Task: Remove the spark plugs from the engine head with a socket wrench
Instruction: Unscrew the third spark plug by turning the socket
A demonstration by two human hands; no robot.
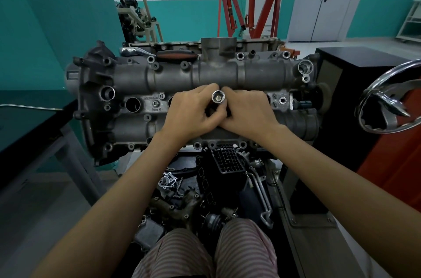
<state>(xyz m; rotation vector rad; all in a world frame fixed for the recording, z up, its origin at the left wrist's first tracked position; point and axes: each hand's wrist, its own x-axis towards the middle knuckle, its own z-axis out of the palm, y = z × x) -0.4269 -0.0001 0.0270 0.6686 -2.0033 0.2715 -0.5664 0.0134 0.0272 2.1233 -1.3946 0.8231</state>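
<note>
**Two hands meet on one socket**

Both hands come together over the middle of the engine head point(205, 77). The left hand point(191, 113) and right hand point(248, 113) curl their fingers around an upright socket point(218, 96), its open end showing just above the fingertips. Beyond the fingers, a ratchet wrench point(159, 54) lies on the head's far edge; an open plug well point(132, 104) sits left of them.

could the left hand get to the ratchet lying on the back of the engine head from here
Probably yes: the ratchet lies in the open with nothing over it, but the left hand grips the socket and must let go first.
</note>
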